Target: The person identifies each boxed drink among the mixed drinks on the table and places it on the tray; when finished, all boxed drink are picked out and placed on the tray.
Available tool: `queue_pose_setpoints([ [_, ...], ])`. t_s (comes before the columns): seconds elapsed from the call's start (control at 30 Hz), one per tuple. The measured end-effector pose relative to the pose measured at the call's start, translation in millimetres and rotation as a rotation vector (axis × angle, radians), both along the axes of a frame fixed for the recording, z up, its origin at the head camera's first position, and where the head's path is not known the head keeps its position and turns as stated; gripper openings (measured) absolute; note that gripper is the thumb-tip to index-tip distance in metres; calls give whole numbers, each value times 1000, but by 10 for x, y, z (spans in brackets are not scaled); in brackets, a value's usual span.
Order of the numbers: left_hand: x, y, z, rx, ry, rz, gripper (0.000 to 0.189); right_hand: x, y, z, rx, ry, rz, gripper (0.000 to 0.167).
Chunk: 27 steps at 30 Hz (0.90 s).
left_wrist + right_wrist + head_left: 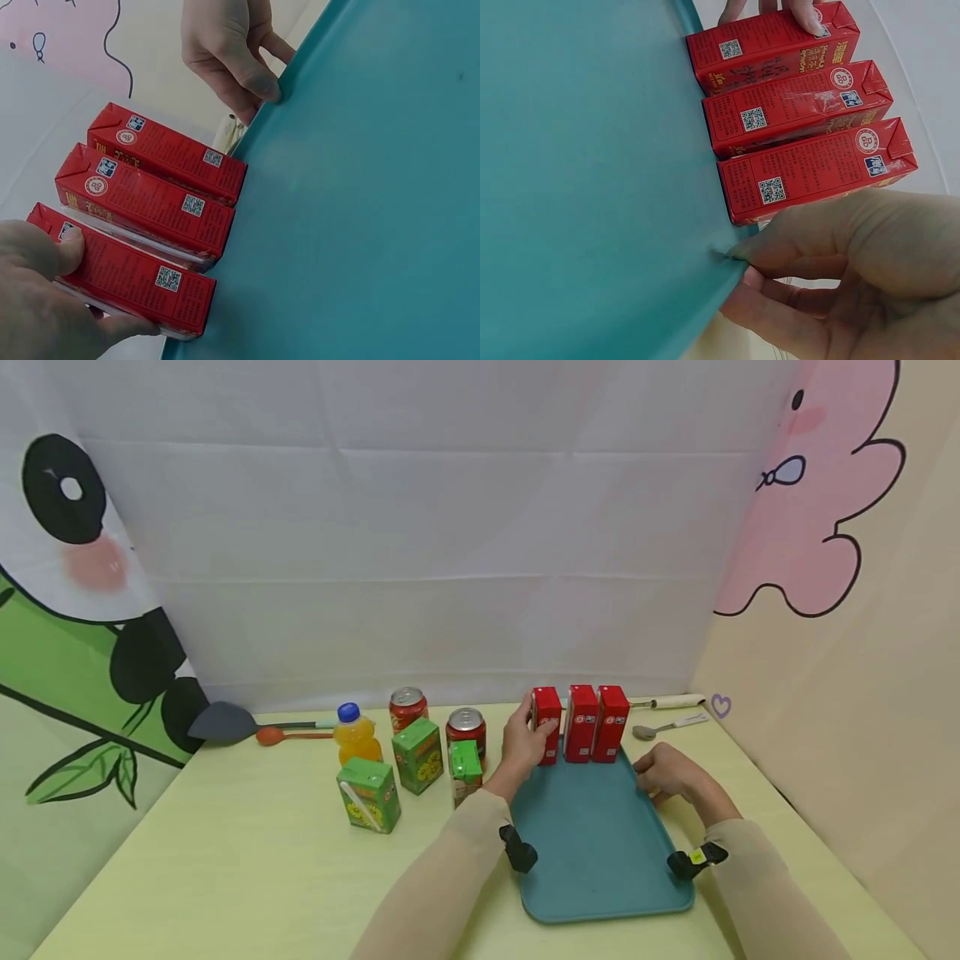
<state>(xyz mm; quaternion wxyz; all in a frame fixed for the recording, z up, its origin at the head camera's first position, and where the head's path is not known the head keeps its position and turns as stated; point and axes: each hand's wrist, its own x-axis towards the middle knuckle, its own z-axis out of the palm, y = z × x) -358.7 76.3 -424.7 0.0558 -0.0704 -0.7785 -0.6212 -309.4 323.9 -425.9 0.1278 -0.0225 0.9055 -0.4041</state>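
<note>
Three tall red drink cartons stand upright in a row at the far end of a teal tray (pixel 600 843). My left hand (pixel 523 742) grips the leftmost red carton (pixel 548 727), thumb on its near face and fingers round its left side. The middle red carton (pixel 146 202) and the right red carton (pixel 817 169) stand beside it, with a narrow gap after the left one. With thumb and fingers, my right hand (pixel 669 772) pinches the tray's right rim near its far end, close to the right carton.
Left of the tray are green juice boxes (pixel 369 795), soda cans (pixel 408 708) and an orange juice bottle (pixel 356 737). A dark spatula (pixel 223 723) and a red spoon (pixel 272 736) lie at the far left. Behind the right hand lies a metal spoon (pixel 645 732).
</note>
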Motion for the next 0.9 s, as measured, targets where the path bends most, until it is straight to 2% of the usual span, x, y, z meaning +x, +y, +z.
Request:
queue_pose_setpoints([
  [0.13,-35,-6,-7,0,21,-1,71,-5,-4,7,-1,8,-3,40],
  [0.37,-32,-15,-9,22,38,3,70,-11,-6,-17,1,17,-4,39],
  [0.6,-41,-25,-3,30,57,49,68,-20,-21,5,11,20,15,43],
  [0.9,26,-58,32,12,92,81,68,-11,4,-1,27,-2,5,43],
])
